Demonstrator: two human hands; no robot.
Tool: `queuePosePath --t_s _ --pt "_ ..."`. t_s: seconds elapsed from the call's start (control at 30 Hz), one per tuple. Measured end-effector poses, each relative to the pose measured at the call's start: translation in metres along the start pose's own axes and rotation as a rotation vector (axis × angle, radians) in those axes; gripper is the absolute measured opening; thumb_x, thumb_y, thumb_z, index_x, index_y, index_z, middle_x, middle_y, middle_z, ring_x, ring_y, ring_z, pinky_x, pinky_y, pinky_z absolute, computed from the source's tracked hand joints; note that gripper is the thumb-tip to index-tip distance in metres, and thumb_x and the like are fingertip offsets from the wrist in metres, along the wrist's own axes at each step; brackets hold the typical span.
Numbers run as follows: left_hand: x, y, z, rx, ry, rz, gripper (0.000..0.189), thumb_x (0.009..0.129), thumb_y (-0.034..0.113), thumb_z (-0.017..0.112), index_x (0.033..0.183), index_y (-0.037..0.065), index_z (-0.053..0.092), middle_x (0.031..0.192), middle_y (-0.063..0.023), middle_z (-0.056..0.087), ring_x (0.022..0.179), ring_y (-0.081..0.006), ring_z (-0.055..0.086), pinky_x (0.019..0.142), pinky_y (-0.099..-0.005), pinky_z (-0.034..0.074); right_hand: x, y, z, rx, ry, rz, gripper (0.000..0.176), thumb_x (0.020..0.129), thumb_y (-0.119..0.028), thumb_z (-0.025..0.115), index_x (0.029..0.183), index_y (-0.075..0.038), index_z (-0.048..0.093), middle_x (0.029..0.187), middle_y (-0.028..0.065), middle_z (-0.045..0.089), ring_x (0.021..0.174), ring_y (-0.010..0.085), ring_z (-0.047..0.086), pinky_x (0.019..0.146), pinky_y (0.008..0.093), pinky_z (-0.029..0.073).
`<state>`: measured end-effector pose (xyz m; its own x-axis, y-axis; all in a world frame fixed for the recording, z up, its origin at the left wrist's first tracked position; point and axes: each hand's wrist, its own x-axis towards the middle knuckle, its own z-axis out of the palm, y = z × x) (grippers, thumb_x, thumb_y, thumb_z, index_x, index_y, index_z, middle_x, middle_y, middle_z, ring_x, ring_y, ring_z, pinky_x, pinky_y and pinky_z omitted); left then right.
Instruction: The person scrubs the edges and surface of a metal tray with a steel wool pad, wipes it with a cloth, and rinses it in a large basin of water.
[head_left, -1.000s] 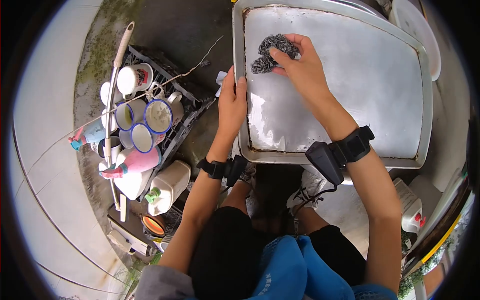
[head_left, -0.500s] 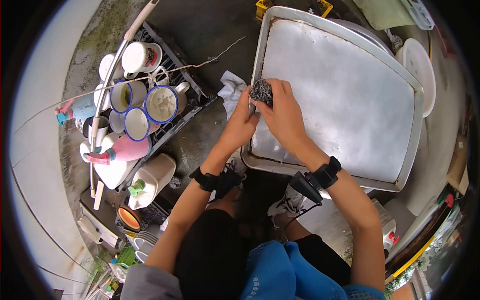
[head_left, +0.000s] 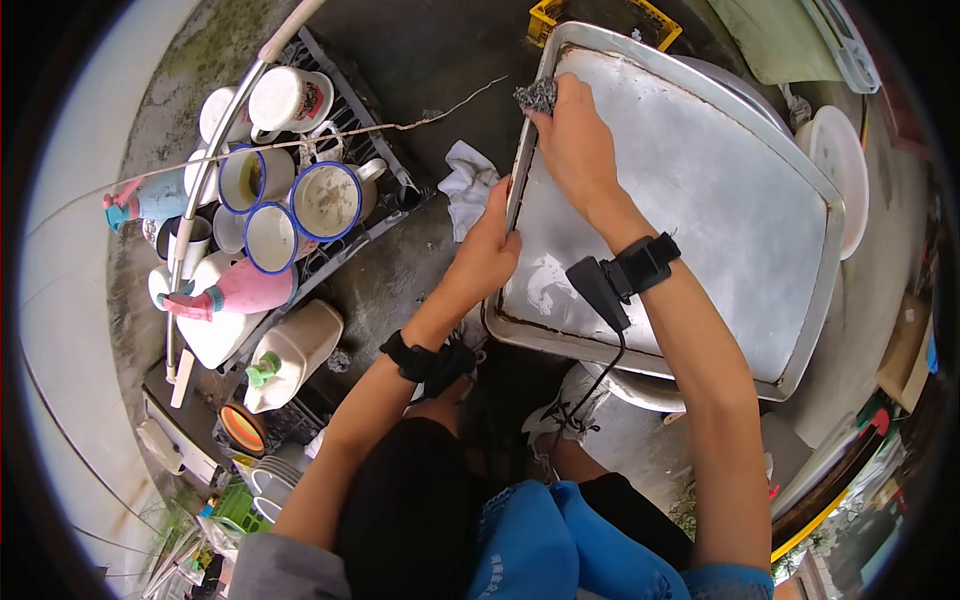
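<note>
A large metal baking tray [head_left: 690,220] lies tilted in front of me, with brown grime along its inner rim. My left hand [head_left: 485,245] grips the tray's left edge, the thumb on the inner side and the fingers mostly hidden behind it. In my right hand [head_left: 580,140] is a dark steel wool scrubber [head_left: 537,97], pressed on the upper part of that same left rim. A pale smear of wet foam shows on the tray's lower left surface. Between the tray and a black crate, a white cloth [head_left: 468,185] lies on the ground.
On the left, a black crate [head_left: 385,205] bears several enamel mugs [head_left: 327,202], a pink spray bottle [head_left: 250,288] and a long pole [head_left: 215,150]. A white jug [head_left: 305,350] stands below it. White basins [head_left: 838,165] sit behind the tray; a yellow crate [head_left: 655,22] is at the top.
My right hand has slid the scrubber up along the left rim, away from my left hand. The left hand keeps its hold on the edge. The view has shifted slightly.
</note>
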<state>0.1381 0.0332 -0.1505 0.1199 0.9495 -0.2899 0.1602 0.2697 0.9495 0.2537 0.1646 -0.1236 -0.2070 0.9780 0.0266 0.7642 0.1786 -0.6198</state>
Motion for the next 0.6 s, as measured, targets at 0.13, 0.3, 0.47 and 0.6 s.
queuePosePath --t_s 0.13,0.3,0.47,0.6 --pt "0.0 -0.011 0.002 0.118 0.038 0.064 0.07 0.081 -0.008 0.043 0.148 0.004 0.025 0.122 -0.03 0.055 0.111 -0.0392 0.059 0.094 -0.0393 0.045 -0.068 -0.014 -0.016 -0.032 -0.221 -0.122 0.033 0.084 -0.01 0.068 0.107 -0.002 0.046 0.102 0.019 0.055 0.089 0.04 0.063 0.074 0.0481 0.052" --pt "-0.002 -0.004 0.004 0.108 0.051 0.033 0.069 0.081 -0.008 0.043 0.147 0.004 0.025 0.123 -0.0313 0.055 0.114 -0.0415 0.058 0.097 -0.0404 0.044 -0.007 -0.005 -0.009 -0.101 -0.111 -0.082 0.031 0.086 -0.012 0.067 0.106 0.0 0.046 0.104 0.021 0.056 0.089 0.0413 0.063 0.075 0.0486 0.053" --pt "0.0 -0.009 0.003 0.125 0.057 0.13 0.069 0.082 -0.007 0.044 0.147 0.003 0.024 0.125 -0.0332 0.053 0.12 -0.0453 0.054 0.102 -0.0418 0.041 0.051 0.006 0.005 -0.093 0.075 0.01 0.029 0.09 -0.016 0.065 0.107 0.0 0.047 0.108 0.0226 0.056 0.09 0.0429 0.063 0.075 0.0489 0.053" --pt "-0.001 -0.007 0.003 0.086 0.048 0.108 0.069 0.082 -0.007 0.044 0.147 0.003 0.024 0.124 -0.0335 0.054 0.12 -0.0466 0.053 0.102 -0.0421 0.041 -0.006 -0.003 -0.007 -0.047 -0.15 -0.048 0.028 0.09 -0.017 0.064 0.107 -0.002 0.047 0.11 0.0201 0.057 0.091 0.0432 0.062 0.077 0.0487 0.052"
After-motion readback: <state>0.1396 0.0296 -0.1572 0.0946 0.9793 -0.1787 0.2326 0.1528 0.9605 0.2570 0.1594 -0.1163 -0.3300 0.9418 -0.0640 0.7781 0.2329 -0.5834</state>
